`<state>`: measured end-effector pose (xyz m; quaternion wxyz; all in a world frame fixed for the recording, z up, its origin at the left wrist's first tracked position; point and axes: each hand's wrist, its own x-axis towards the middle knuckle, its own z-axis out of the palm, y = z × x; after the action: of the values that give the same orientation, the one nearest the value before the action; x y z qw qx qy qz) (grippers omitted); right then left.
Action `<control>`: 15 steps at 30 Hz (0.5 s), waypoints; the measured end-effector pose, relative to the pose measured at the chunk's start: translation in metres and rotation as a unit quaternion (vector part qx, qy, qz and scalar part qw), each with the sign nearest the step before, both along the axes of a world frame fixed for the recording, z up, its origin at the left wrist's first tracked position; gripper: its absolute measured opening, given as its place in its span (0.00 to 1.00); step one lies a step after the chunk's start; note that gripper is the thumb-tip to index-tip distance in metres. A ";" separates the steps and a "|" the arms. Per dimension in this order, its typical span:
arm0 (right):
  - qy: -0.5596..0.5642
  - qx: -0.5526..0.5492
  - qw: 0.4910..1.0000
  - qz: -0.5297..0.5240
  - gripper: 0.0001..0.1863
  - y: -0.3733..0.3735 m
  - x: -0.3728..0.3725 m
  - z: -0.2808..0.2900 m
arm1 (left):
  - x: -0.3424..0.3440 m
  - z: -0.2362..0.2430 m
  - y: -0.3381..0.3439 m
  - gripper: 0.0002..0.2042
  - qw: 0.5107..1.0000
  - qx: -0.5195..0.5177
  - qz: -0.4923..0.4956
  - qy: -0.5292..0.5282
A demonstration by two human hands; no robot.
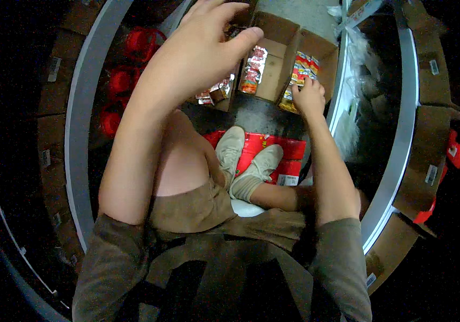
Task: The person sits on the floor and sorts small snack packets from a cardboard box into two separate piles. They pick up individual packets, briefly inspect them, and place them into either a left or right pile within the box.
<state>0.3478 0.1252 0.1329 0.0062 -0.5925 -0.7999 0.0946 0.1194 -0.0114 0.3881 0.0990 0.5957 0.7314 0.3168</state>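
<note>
My left hand (203,45) is raised close to the camera with fingers curled loosely and nothing seen in it. It covers part of a left cardboard box of small red and silver packets (216,91). My right hand (309,95) reaches down into the right open cardboard box (324,51), its fingers resting on a stack of red and yellow packets (302,67). A middle box (273,59) holds a row of red and silver packets (252,70). Whether the right hand grips a packet is hidden.
I sit with my shoes (240,158) on flat red cartons (289,153). Grey shelf rails (82,123) curve on both sides, with brown cartons (428,161) on the right and red containers (120,80) on the left. A clear plastic bag (356,64) hangs at right.
</note>
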 end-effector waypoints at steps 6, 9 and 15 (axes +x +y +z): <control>-0.031 -0.073 0.995 -0.057 0.34 -0.016 0.034 0.077 | 0.009 0.027 0.005 0.21 0.962 -0.092 0.010 -0.256; -0.083 -0.099 0.988 -0.080 0.37 -0.034 0.041 0.136 | -0.029 0.012 0.008 0.22 0.983 -0.120 -0.038 -0.132; 0.019 0.075 0.996 -0.052 0.33 -0.062 0.066 0.183 | -0.107 -0.131 0.033 0.31 0.939 -0.337 -0.069 -0.027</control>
<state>0.4143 0.0634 0.3160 0.0708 -0.6291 -0.7727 0.0458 0.0125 0.0218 0.2573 0.3352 0.5675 0.7496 0.0601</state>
